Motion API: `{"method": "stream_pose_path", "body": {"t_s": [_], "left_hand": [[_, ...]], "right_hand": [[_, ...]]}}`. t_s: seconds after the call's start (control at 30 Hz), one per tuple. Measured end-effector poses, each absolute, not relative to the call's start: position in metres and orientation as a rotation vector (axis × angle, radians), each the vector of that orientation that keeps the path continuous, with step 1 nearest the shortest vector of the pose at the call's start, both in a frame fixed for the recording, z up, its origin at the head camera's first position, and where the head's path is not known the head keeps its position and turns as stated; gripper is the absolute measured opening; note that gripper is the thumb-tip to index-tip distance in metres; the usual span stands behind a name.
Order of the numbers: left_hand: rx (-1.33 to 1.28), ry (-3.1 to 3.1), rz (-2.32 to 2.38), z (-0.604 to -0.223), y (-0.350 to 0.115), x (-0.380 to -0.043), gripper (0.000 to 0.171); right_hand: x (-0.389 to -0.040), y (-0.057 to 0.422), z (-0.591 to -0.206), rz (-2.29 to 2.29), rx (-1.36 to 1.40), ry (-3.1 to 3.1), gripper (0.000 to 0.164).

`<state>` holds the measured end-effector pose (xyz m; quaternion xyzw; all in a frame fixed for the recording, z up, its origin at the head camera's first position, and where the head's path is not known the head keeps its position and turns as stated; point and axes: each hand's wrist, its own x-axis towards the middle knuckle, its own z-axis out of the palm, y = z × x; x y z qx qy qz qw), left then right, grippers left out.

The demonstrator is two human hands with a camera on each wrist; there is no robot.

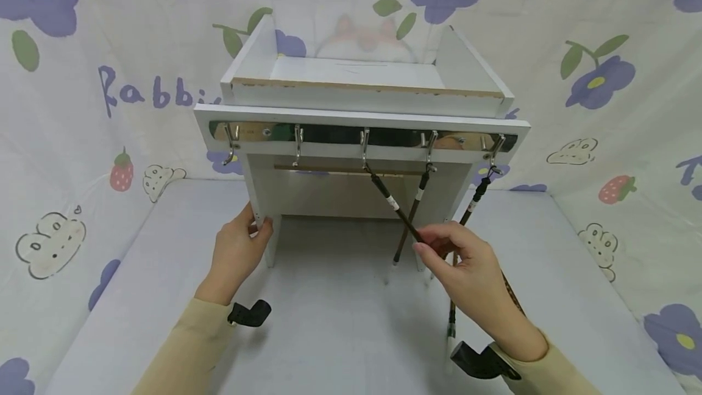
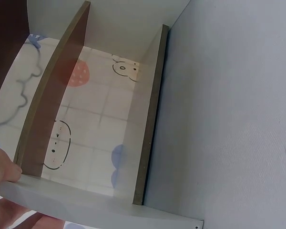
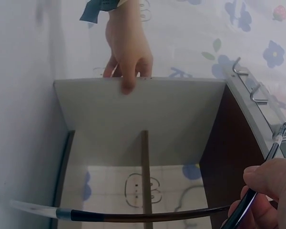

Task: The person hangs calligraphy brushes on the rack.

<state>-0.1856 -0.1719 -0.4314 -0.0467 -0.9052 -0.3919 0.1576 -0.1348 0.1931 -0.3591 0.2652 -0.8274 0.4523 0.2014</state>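
Observation:
My right hand (image 1: 466, 267) pinches the dark handle of a calligraphy brush (image 1: 404, 218), whose top end meets the middle hook (image 1: 364, 142) of the rack. The right wrist view also shows this handle (image 3: 238, 212) between thumb and fingers; its lower end is hidden. A second brush (image 1: 418, 200) hangs from the hook right of the middle, and a third brush (image 1: 466, 212), with a pale tip, from the rightmost hook. My left hand (image 1: 236, 252) grips the edge of the white shelf's side panel (image 2: 86, 202), thumb on one face and fingers on the other.
A mirrored hook strip (image 1: 329, 133) runs along the shelf's front board, with bare hooks (image 1: 298, 142) on its left. An open-topped tray (image 1: 356, 72) forms the shelf's upper part. Below lies a white tabletop (image 1: 329, 322), and a patterned curtain (image 1: 137, 47) hangs behind.

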Motion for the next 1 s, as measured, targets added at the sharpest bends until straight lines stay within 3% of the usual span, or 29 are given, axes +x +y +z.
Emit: {"method": "stream_pose_path", "body": {"t_s": [0.5,1.0], "left_hand": [[-0.129,-2.577,-1.106,-0.431,-0.172,-0.185,0.048],[-0.106,-2.591,-1.139,-0.429,-0.172,-0.185,0.046]], "right_hand": [[-0.132,0.186,-0.352,1.247,0.714,-2.307,0.029],[-0.135,0.181,-0.349,1.302,0.705,-2.280,0.023]]}}
